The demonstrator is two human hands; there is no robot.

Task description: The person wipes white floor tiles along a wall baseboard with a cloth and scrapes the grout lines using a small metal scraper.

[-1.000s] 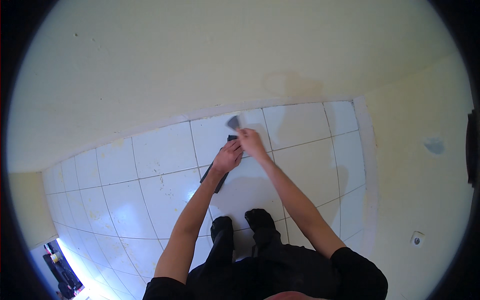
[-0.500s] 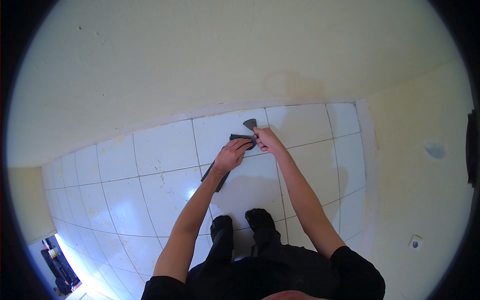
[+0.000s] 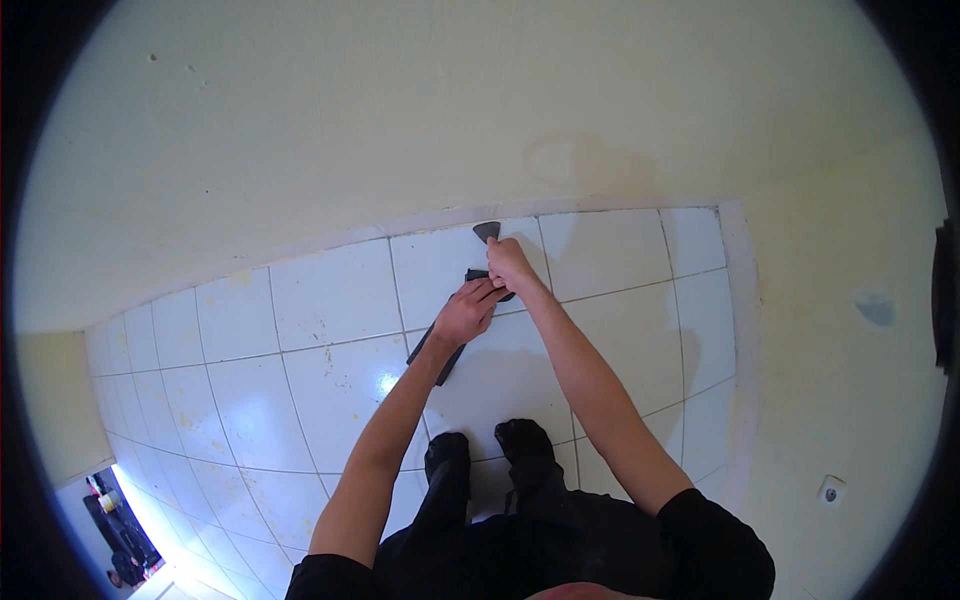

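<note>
The right hand [image 3: 508, 266] is gripping a flat-bladed scraper [image 3: 486, 231], which is pointing toward 11 o'clock and lying near the pale skirting [image 3: 440, 220] at 12 o'clock; whether its edge is meeting the white tiled floor [image 3: 330, 305] cannot be told. The left hand [image 3: 466, 312] is resting over a dark item [image 3: 451, 365], between 7 and 8 o'clock from the right hand, with narrow strips extending toward 7 o'clock; whether the fingers are closing on it is hidden. The hands are working close together, contact between them being unclear. For a sound stroke, the operator should probably be holding the blade low, applying even pressure across its full edge, avoiding gouging the skirting, and placing the left hand behind the edge, toward 6 o'clock.
</note>
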